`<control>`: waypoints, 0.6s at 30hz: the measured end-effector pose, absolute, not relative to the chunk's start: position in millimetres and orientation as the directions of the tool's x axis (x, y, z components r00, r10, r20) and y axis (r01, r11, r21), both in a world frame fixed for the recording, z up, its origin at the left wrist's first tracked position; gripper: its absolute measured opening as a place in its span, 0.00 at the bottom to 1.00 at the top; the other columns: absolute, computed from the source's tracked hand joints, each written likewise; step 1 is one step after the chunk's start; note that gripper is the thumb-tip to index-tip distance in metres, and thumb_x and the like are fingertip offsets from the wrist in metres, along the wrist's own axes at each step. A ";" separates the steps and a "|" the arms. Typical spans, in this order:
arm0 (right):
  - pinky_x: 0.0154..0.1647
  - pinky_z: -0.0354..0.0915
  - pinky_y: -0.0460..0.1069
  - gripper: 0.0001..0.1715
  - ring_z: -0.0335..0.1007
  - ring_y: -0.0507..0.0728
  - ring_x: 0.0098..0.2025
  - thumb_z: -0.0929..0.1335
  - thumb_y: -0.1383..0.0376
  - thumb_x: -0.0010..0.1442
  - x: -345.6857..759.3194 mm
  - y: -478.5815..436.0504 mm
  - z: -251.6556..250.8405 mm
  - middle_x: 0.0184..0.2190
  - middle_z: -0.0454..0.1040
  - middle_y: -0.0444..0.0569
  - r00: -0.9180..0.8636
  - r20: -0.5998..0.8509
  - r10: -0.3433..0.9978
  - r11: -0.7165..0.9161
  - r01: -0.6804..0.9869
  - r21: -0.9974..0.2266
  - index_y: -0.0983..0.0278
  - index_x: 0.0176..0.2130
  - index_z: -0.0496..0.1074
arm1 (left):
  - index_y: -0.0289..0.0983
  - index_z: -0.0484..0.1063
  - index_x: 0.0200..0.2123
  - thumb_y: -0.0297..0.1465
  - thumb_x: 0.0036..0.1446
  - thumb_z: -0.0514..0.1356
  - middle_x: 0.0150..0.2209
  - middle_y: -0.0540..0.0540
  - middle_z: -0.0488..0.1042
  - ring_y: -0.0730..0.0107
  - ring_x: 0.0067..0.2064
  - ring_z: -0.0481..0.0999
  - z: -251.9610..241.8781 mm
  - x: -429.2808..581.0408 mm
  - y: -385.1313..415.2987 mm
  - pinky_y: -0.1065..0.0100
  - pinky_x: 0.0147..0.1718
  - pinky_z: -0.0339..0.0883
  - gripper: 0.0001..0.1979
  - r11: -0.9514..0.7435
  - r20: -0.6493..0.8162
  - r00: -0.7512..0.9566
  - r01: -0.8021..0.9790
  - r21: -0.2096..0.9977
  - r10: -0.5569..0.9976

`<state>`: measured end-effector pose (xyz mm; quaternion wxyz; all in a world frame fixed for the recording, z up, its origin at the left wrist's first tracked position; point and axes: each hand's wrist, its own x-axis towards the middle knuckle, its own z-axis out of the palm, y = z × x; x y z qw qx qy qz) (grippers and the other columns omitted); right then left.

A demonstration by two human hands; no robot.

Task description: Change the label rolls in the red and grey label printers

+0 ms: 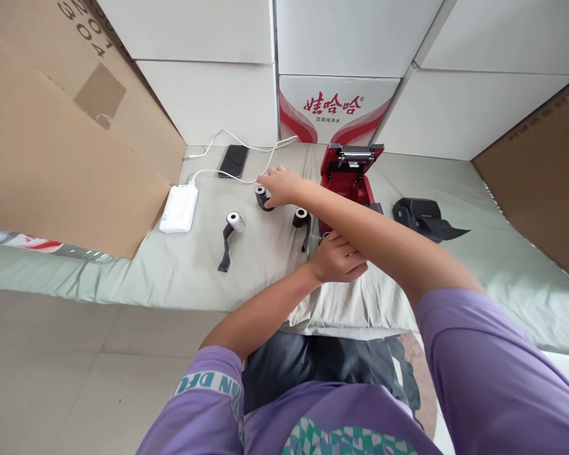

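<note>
Pale floor tiles (52,354) lie nearest at the left, before a counter (260,272) covered with soft, wrinkled cloth. From where I stand, I see the person's arms crossing, with the right forearm (384,234) passing above the left hand (339,256). Fingers of this left hand are curled narrow beside the red machine (345,183); what they hold, if anything, I cannot tell. A little farther and to the left, a white roll (238,221) and a black roll (299,218) stand on end, each with a loose dark strip toward the near edge. Beyond these, the right hand (281,188) is at the far roll (260,191), left of the machine, with thumb and fingers bent about it; whether they grip it firmly, I cannot see.

I think the forearm could bump the machine, because it crosses so low over it, and a roll could tip, because the cloth gives uneven support. The far roll has its ring-shaped end upward, so its long axis is nearly upright; its dark strip goes toward the near right, by the thumb. Farthest are a phone (234,161) and stacked white boxes (208,101).
</note>
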<state>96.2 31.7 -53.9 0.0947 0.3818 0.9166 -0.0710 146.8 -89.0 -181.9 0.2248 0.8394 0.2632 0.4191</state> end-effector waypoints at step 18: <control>0.40 0.69 0.51 0.23 0.68 0.56 0.42 0.75 0.57 0.54 184.7 -8.8 -29.8 0.39 0.69 0.45 -0.608 0.363 0.706 0.419 -0.054 -0.906 0.57 0.39 0.59 | 0.42 0.76 0.32 0.31 0.65 0.58 0.28 0.51 0.78 0.66 0.35 0.76 -181.2 148.2 -96.2 0.59 0.38 0.63 0.09 -0.950 0.766 0.626 0.306 -0.064 0.150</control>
